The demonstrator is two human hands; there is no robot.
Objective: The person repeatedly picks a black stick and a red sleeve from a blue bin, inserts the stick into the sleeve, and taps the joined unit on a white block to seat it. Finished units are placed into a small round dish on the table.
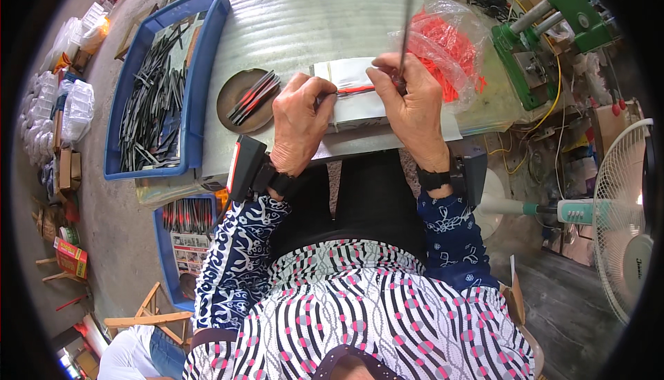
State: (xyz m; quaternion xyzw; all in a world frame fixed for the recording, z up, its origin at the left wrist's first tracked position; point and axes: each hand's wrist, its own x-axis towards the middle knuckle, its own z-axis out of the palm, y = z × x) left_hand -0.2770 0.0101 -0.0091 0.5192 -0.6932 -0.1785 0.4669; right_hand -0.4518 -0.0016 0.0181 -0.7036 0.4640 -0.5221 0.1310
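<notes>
My left hand point(302, 118) is closed, its thumb and forefinger pinching the left end of a thin black-and-red strip point(354, 90). The strip lies level over a white-covered block point(360, 109). At the strip's right end are the fingertips of my right hand point(413, 100). That hand also grips a thin dark rod point(406, 34), which points up and away from me; its lower end is hidden by the fingers. Just left of my left hand, a round brown dish point(226, 118) holds several black and red strips point(254, 97).
A blue tray point(195, 103) heaped with black strips point(149, 96) stands at the left. Bright red pieces point(446, 51) lie in clear plastic at the right. Beyond them is a green machine point(526, 61), with a fan point(626, 221) below. A second blue tray point(168, 255) sits lower left.
</notes>
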